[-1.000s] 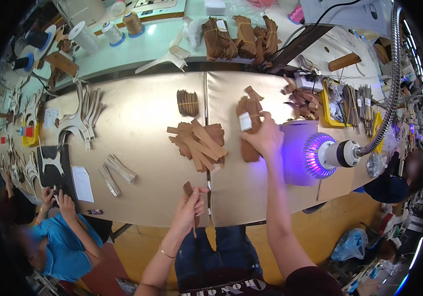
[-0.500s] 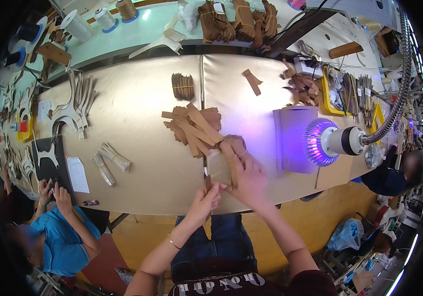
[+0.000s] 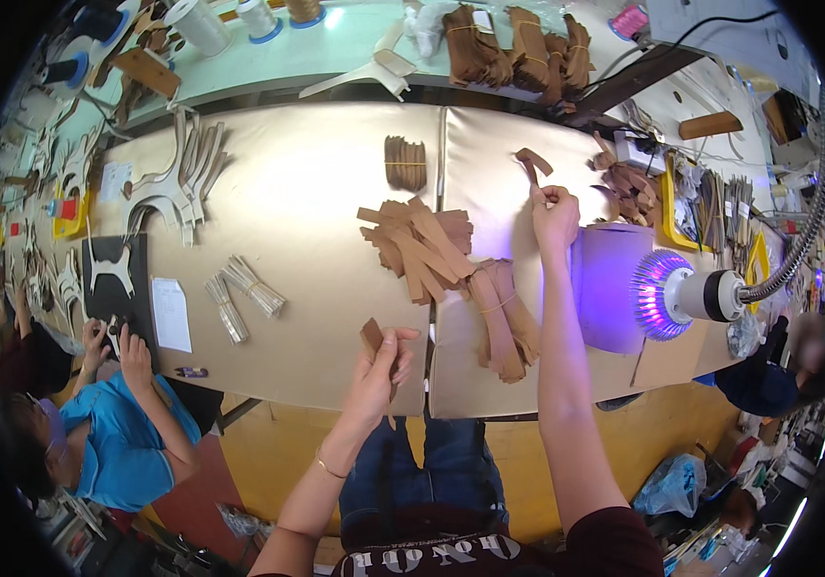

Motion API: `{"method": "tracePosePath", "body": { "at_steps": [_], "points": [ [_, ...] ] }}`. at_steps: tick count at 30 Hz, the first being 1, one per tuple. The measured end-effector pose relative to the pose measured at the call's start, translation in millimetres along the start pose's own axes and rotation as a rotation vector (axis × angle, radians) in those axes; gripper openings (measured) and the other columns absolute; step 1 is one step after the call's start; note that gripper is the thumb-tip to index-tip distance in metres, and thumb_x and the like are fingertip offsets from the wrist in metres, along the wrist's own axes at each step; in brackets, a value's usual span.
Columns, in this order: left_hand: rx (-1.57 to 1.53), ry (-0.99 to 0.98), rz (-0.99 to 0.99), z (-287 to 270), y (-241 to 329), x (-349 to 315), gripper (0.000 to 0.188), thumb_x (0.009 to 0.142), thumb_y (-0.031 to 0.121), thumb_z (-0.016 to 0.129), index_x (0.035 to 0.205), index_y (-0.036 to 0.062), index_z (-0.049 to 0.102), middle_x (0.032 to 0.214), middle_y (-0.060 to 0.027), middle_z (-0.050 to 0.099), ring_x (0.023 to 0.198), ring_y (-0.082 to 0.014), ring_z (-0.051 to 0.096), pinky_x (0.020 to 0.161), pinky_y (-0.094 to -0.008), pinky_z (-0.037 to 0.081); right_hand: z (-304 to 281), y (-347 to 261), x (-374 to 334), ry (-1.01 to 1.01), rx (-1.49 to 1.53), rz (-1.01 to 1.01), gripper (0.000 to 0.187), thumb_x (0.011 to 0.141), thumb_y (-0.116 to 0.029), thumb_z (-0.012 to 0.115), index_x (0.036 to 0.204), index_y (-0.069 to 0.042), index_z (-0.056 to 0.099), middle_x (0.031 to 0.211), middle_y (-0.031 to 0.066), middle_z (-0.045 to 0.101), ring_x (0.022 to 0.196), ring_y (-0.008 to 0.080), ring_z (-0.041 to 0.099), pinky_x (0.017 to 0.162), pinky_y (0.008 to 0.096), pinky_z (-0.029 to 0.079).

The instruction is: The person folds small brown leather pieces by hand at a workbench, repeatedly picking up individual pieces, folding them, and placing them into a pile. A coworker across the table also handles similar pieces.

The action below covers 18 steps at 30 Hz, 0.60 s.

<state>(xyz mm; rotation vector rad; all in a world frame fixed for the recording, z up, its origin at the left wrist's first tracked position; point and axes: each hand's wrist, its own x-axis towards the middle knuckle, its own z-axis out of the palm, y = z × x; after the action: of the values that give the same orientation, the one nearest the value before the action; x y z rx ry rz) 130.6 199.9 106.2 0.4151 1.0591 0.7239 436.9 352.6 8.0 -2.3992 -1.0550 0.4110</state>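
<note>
My left hand [image 3: 374, 383] is closed round a brown strip [image 3: 371, 334], whose end sticks up past the thumb, over the near edge of the table. Stretched out to the far right, my right hand [image 3: 555, 221] pinches a bent brown strip [image 3: 533, 160] that rests on the table. Between my hands lies a banded bundle of brown strips [image 3: 504, 322]. A heap of loose brown strips [image 3: 417, 248] touches its far end. Beyond the heap sits a smaller banded bundle [image 3: 406, 163].
A glowing purple lamp [image 3: 662, 295] on a flexible metal arm hangs at right, beside a curved panel [image 3: 612, 274]. Brown scraps [image 3: 629, 192] and a yellow tray [image 3: 670, 216] are farther back. Pale banded bundles [image 3: 252, 286] lie left. A co-worker in blue [image 3: 133, 447] sits at left.
My right hand has left the banded bundle and reached far to the bent strip, now pinched. My left hand has moved slightly left with its strip. The whole view has shifted.
</note>
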Motion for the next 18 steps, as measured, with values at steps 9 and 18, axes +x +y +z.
{"method": "tracePosePath", "body": {
  "at_steps": [9, 18],
  "points": [
    [0.683, 0.028, 0.654, 22.1, 10.3, -8.4, 0.021, 0.101, 0.011, 0.051, 0.118, 0.0052, 0.062, 0.088, -0.0051, 0.058, 0.076, -0.0143, 0.052, 0.065, -0.0260, 0.043, -108.0, -32.8, -144.6, -0.203, 0.330, -0.243, 0.022, 0.087, -0.006, 0.073, 0.105, -0.003, 0.061, 0.073, -0.0032, 0.055, 0.065, 0.0058, 0.050, 0.060, 0.0215, 0.040],
    [0.402, -0.393, 0.313, 44.3, 4.3, -24.4, 0.039, 0.099, 0.002, 0.046, 0.138, 0.0023, 0.046, 0.122, -0.0118, 0.059, 0.098, -0.0167, 0.059, 0.089, -0.0310, 0.047, -159.3, -78.4, -240.3, -0.573, 0.849, 0.110, 0.031, 0.088, 0.005, 0.065, 0.116, -0.004, 0.056, 0.079, -0.0029, 0.060, 0.069, 0.0018, 0.053, 0.059, 0.0177, 0.039]
  ]
}}
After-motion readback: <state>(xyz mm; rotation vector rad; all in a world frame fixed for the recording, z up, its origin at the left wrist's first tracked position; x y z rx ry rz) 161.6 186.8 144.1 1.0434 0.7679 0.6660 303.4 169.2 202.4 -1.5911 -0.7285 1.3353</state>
